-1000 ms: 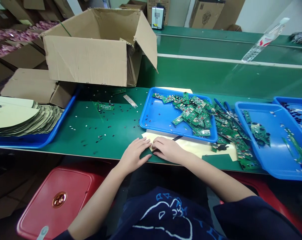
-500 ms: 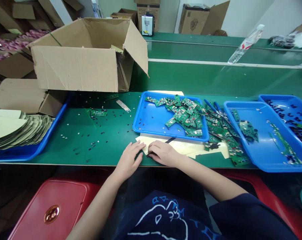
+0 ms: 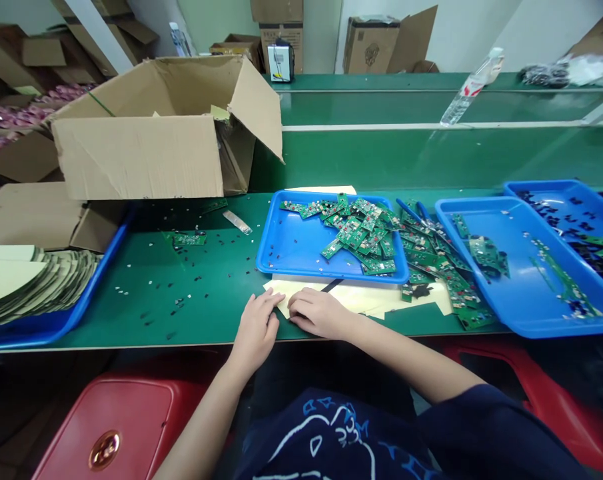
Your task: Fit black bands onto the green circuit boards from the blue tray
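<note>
My left hand lies at the table's front edge, fingers stretched out and together, tips touching the corner of a pale yellow paper sheet. My right hand rests knuckles-up on the same corner with its fingers curled under; what they hold is hidden. The two hands touch. The sheet lies under a blue tray holding several green circuit boards. A thin black strip lies on the sheet just beyond my right hand.
More boards spill between that tray and a second blue tray; a third tray is far right. An open cardboard box stands back left. Stacked sheets fill a left tray. Small parts dot the table. A red stool is below.
Both hands have stayed on the sheet's corner, and my left fingers have drawn closer together. The view has shifted, so everything sits a little further left and lower.
</note>
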Motion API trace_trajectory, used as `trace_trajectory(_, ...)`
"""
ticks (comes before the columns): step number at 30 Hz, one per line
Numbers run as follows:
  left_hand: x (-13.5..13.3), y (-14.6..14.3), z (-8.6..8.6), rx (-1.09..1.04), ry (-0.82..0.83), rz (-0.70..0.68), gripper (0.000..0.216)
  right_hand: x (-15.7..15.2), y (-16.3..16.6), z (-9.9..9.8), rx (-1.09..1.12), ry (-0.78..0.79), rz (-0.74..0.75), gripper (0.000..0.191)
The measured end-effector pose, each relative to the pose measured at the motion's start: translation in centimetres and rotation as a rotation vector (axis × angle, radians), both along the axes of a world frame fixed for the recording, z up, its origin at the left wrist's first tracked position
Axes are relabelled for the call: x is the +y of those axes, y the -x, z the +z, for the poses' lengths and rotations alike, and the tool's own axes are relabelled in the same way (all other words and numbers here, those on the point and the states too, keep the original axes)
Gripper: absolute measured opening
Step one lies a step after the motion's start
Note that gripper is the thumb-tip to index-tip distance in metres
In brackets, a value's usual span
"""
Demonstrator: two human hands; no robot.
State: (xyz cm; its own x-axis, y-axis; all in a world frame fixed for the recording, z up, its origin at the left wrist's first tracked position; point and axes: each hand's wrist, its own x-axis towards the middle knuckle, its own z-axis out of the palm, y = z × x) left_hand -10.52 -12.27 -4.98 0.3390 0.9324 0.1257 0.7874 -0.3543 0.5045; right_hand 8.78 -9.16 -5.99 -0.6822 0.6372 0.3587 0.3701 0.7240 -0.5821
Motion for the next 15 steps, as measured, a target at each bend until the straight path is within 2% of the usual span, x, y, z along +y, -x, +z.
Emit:
trace_trajectory(3,-0.2,-0.7,0.5,0.043,0.009,0.018,0.033,0.0,-0.2,0.3,0.112,0.171,-0.062,0.006)
trace_trajectory(9,-0.7,-2.0,1.0,0.215,-0.057,0.029,0.032,-0.6,-2.3,0.9,0.202,0.284,-0.191,0.009)
trace_trajectory(12,-0.9,-2.1,0.9,0.256,-0.097,0.014,0.031,-1.2,-5.0,1.5,0.322,0.361,-0.339,0.012)
trace_trajectory(15,-1.1,-2.0,0.8,0.299,-0.127,-0.004,0.031,-1.8,-8.8,3.0,0.504,0.358,-0.562,0.015)
